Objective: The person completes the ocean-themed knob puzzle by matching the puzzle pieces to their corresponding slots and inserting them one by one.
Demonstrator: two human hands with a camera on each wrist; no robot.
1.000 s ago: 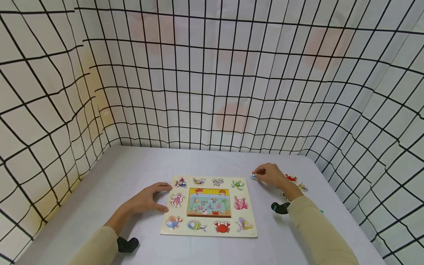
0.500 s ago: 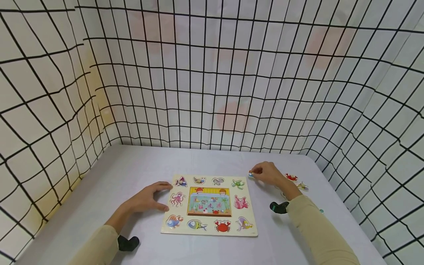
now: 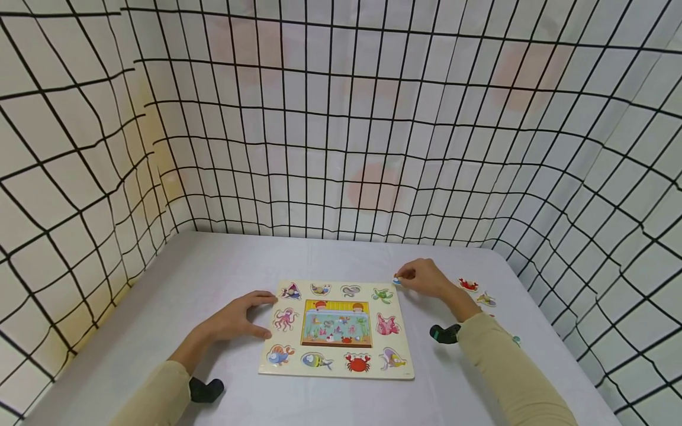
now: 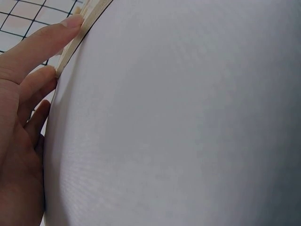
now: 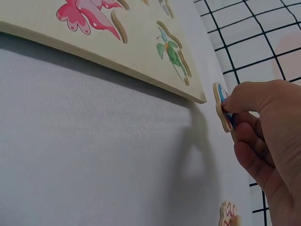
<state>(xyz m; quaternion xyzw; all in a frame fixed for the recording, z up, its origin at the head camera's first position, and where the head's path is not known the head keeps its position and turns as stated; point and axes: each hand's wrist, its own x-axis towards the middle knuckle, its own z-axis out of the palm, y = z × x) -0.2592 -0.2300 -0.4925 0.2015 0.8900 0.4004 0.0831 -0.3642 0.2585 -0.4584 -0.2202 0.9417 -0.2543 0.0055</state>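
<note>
My right hand (image 3: 426, 278) pinches a small wooden puzzle piece (image 3: 396, 280), painted blue with a little red, between thumb and fingers. It is held off the back right corner of a pale wooden puzzle board (image 3: 366, 291). In the right wrist view the piece (image 5: 220, 106) is tilted on edge, apart from the board, its picture partly covered by the thumb. Sea-animal shapes ring the board around a printed aquarium scene. At the board's left edge, my left hand (image 3: 234, 318) touches the rim with its extended thumb and fingertips.
Loose pieces lie right of the board: a red crab (image 3: 469, 285), a yellowish piece (image 3: 486, 299) and a greenish one (image 3: 516, 339) half behind the right sleeve. A pink-patterned piece (image 5: 228, 214) shows low in the right wrist view. Black netting (image 3: 341, 160) surrounds the table.
My right hand has moved left with the blue piece, closer to the board's back right corner. The left hand and the board stay in place.
</note>
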